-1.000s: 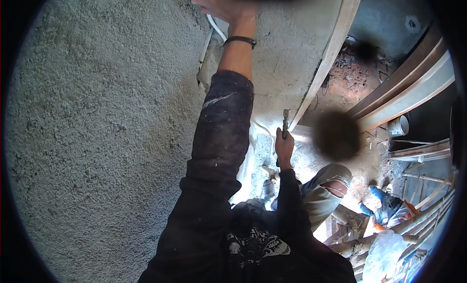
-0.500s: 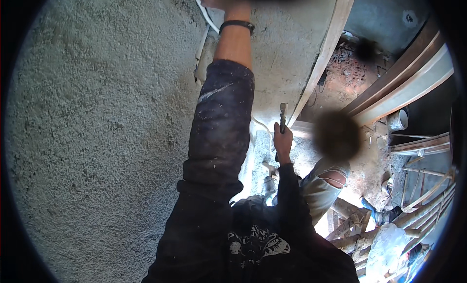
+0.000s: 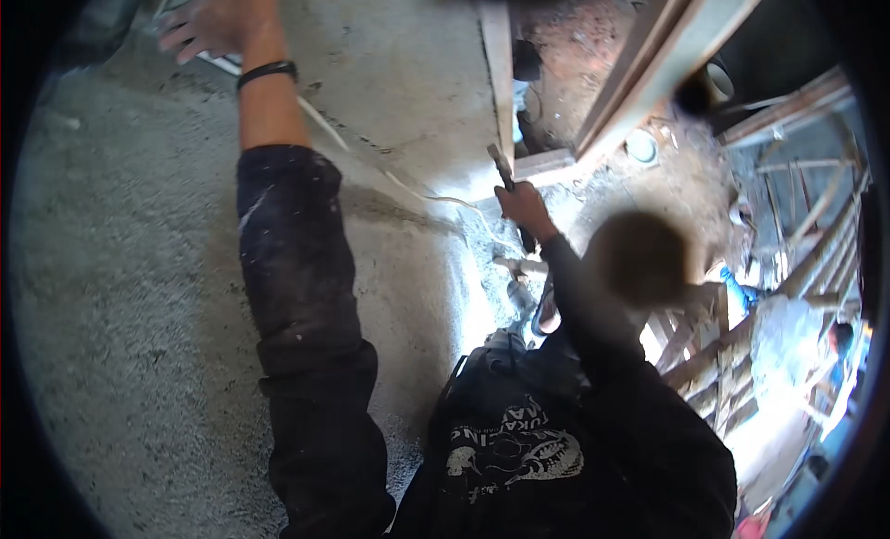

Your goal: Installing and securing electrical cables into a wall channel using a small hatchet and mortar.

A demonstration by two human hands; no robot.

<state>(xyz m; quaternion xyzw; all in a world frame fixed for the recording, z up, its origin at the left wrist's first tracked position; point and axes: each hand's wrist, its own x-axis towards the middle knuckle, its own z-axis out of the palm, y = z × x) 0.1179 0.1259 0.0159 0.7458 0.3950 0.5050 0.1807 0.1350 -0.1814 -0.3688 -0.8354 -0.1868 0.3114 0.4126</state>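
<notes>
The left hand [image 3: 222, 25] is stretched far up and to the left of the right hand, against a rough grey plastered wall [image 3: 158, 261]. Its fingers are spread apart and point left; whether they grip anything cannot be told. A thin white cable [image 3: 324, 125] shows above its fingertips and again below its palm, then runs along the wall down to the right, ending just below and to the left of the right hand [image 3: 526, 212]. A narrow dark band [image 3: 267, 73] circles the left wrist, and below it a dark long sleeve [image 3: 287, 215], smudged with pale marks, covers the forearm.

The right hand is closed around a short dark tool with a metallic tip [image 3: 502, 168], which sticks up out of the fist, leaning slightly left. The tool is well apart from the left hand.

Just above the right hand stands a pale wooden post [image 3: 499, 85], with a short wooden crosspiece [image 3: 545, 164] near its foot. Up and to the right of the same hand are a long brown timber beam [image 3: 640, 57] and a round whitish bucket [image 3: 640, 148] on the ground. Farther right and lower, a crumpled translucent plastic sheet [image 3: 783, 340] hangs by a row of rough wooden poles [image 3: 820, 261].
</notes>
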